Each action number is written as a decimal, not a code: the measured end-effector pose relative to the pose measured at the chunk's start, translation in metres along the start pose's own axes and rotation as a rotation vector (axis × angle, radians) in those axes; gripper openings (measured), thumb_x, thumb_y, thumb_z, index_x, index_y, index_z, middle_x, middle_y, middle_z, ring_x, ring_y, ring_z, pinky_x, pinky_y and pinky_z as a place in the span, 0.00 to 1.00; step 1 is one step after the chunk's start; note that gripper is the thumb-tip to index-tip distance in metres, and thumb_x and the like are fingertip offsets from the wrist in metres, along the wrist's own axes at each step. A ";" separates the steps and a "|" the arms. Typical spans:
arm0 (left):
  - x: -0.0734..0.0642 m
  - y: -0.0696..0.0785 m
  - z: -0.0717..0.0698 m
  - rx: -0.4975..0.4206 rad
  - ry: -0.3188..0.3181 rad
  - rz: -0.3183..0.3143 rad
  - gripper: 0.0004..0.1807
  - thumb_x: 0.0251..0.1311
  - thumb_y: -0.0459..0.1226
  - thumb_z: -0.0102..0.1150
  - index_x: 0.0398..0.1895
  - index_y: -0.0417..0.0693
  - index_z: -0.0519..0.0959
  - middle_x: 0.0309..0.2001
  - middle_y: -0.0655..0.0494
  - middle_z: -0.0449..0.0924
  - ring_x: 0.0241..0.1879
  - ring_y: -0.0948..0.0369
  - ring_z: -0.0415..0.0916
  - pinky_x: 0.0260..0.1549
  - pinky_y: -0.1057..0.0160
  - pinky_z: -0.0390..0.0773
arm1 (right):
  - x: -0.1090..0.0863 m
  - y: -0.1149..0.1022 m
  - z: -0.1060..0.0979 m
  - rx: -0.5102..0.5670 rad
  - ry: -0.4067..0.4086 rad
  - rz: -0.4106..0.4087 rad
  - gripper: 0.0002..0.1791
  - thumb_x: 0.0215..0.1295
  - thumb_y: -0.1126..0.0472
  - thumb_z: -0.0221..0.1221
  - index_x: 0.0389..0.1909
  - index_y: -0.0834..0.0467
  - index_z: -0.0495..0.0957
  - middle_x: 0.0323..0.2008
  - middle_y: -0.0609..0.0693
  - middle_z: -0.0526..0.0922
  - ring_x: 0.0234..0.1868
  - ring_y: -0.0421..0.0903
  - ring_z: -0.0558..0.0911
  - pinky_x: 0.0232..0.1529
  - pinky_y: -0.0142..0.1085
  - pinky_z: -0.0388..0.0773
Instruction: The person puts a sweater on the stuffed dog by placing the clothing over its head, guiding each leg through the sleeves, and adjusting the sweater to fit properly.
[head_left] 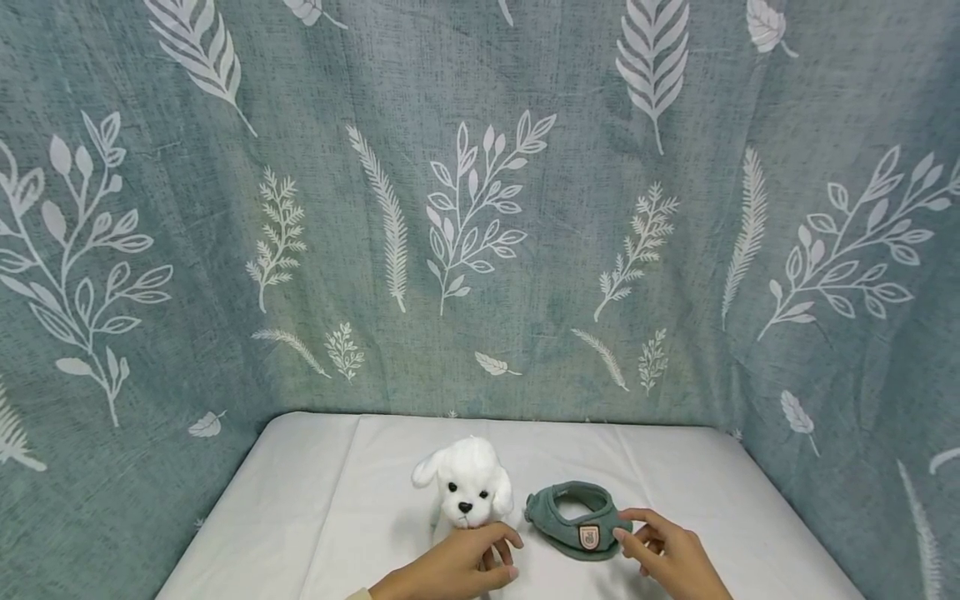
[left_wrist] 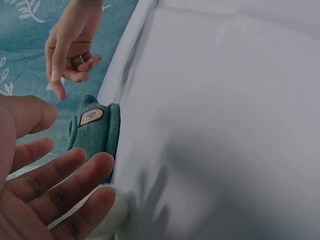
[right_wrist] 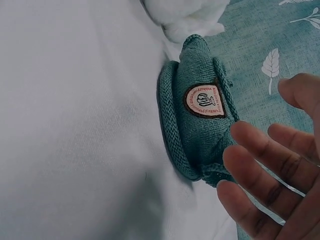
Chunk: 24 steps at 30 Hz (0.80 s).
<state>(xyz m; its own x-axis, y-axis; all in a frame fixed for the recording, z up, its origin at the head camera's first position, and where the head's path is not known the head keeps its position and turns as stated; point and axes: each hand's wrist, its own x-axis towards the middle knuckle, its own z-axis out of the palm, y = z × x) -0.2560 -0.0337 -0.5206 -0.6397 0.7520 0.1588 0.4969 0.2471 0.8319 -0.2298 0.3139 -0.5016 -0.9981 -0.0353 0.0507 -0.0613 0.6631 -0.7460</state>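
Note:
A white plush dog (head_left: 474, 467) stands upright facing forward, its lower body hidden behind my left hand (head_left: 468, 563). That hand is in front of the dog's chest with its fingers loosely bent and nothing in them. To the dog's right, a green knitted garment (head_left: 553, 527) lies with its round opening upward and a pinkish badge (right_wrist: 205, 101) on its front. My right hand (head_left: 666, 552) is at the garment's right end, thumb and index finger spread, fingertips right at the knit. In the right wrist view its fingers (right_wrist: 250, 160) are relaxed, not curled around the garment.
A white-covered table (head_left: 300, 500) lies under everything, its back edge against a blue-green leaf-print curtain (head_left: 495, 250). The same curtain hangs along the left and right sides.

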 end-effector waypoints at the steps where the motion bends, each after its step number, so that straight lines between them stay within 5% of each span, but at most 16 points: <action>1: 0.002 0.001 0.002 0.002 0.002 -0.002 0.15 0.74 0.42 0.60 0.59 0.47 0.77 0.42 0.70 0.80 0.35 0.74 0.78 0.36 0.71 0.80 | 0.000 0.000 0.000 0.002 0.000 0.003 0.26 0.69 0.46 0.66 0.59 0.59 0.80 0.29 0.49 0.85 0.22 0.49 0.81 0.25 0.36 0.78; 10: 0.025 0.010 0.015 0.026 0.024 -0.027 0.16 0.73 0.43 0.61 0.59 0.50 0.77 0.41 0.71 0.80 0.32 0.75 0.77 0.31 0.71 0.79 | 0.004 0.004 0.002 0.032 -0.013 -0.010 0.27 0.69 0.46 0.65 0.62 0.58 0.78 0.30 0.50 0.85 0.22 0.50 0.81 0.25 0.36 0.78; 17: 0.043 0.013 0.020 0.121 0.071 0.031 0.17 0.75 0.44 0.58 0.60 0.46 0.76 0.42 0.70 0.80 0.33 0.77 0.76 0.30 0.74 0.78 | 0.006 0.006 0.004 0.035 -0.008 -0.005 0.27 0.68 0.47 0.67 0.62 0.56 0.78 0.29 0.49 0.85 0.22 0.50 0.81 0.24 0.36 0.77; 24: 0.054 0.011 0.023 0.096 0.099 0.007 0.17 0.74 0.44 0.59 0.60 0.48 0.75 0.40 0.69 0.79 0.32 0.76 0.75 0.29 0.72 0.78 | 0.010 0.007 0.005 0.052 -0.029 -0.010 0.26 0.68 0.48 0.67 0.61 0.56 0.79 0.30 0.50 0.84 0.22 0.51 0.80 0.24 0.37 0.77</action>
<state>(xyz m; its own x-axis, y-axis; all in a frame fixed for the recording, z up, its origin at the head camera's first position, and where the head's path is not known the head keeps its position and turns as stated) -0.2715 0.0240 -0.5150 -0.6880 0.6915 0.2202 0.5528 0.3028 0.7764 -0.2403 0.3144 -0.5091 -0.9972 -0.0634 0.0394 -0.0704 0.6226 -0.7794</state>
